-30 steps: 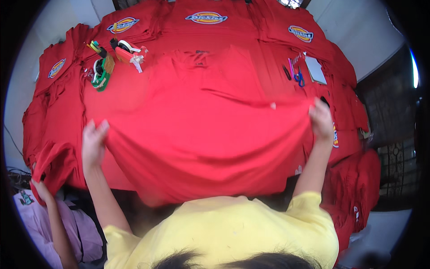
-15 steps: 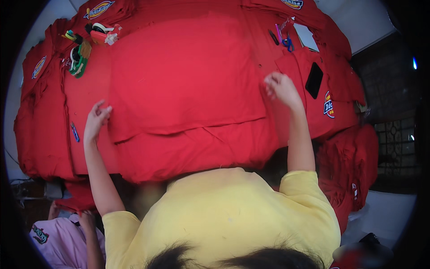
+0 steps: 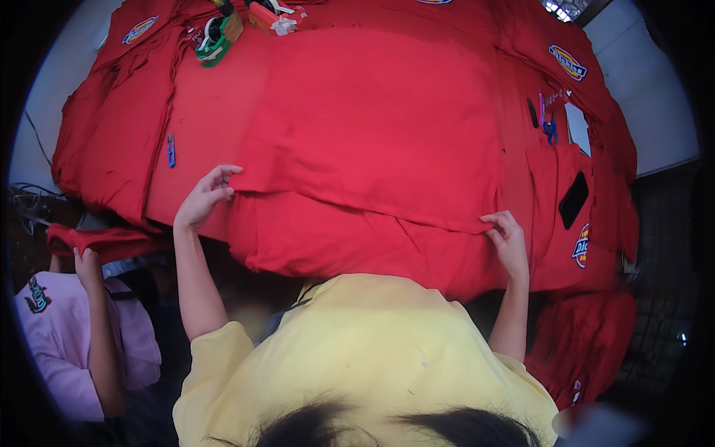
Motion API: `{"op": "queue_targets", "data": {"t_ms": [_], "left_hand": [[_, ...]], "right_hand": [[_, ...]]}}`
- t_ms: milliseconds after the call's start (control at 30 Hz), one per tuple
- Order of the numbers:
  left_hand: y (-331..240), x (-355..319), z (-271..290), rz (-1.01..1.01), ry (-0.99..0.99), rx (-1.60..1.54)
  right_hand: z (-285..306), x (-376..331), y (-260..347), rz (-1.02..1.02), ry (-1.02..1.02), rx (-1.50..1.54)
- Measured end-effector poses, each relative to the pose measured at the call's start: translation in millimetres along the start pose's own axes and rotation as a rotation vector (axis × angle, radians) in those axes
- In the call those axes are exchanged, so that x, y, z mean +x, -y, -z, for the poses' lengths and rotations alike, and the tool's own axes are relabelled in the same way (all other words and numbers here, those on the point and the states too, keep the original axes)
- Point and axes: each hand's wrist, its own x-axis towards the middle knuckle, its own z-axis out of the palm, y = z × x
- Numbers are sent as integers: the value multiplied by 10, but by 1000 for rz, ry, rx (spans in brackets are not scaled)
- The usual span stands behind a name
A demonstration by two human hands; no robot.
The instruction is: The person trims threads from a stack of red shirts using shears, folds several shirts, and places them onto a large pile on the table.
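A red shirt (image 3: 380,112) lies spread flat in front of me, its near hem running across a bunched layer of red cloth (image 3: 335,238). My left hand (image 3: 207,197) is at the hem's left corner, with thumb and fingers pinching the edge. At the right corner of the same hem, my right hand (image 3: 509,237) grips the cloth between thumb and fingertips. The hem sags slightly between the two hands.
Green (image 3: 214,45) and red (image 3: 275,16) tape dispensers stand far left; blue thread snips (image 3: 171,150) lie nearer. At right are a black phone (image 3: 573,200), blue scissors (image 3: 550,132), pens and white paper (image 3: 577,128). A co-worker in pink (image 3: 59,350) handles red cloth at lower left.
Both hands have closed on the near hem corners; the right hand came down along the shirt's side toward me. The whole view has shifted, with the table's things now further right.
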Motion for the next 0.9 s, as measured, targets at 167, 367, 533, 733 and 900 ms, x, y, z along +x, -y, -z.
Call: {"op": "queue_targets", "data": {"t_ms": [167, 367, 533, 733, 900], "left_hand": [[11, 256, 117, -107, -206, 187], [176, 856, 282, 41, -373, 106], [227, 745, 279, 51, -326, -96], [263, 684, 303, -49, -216, -231], [373, 597, 382, -174, -139, -485]], "right_hand": [[110, 622, -37, -278, -371, 601], [-276, 1100, -969, -236, -556, 247], [-327, 1038, -498, -327, -561, 471], [-358, 1023, -536, -226, -597, 642], [-228, 876, -411, -213, -610, 1044]]}}
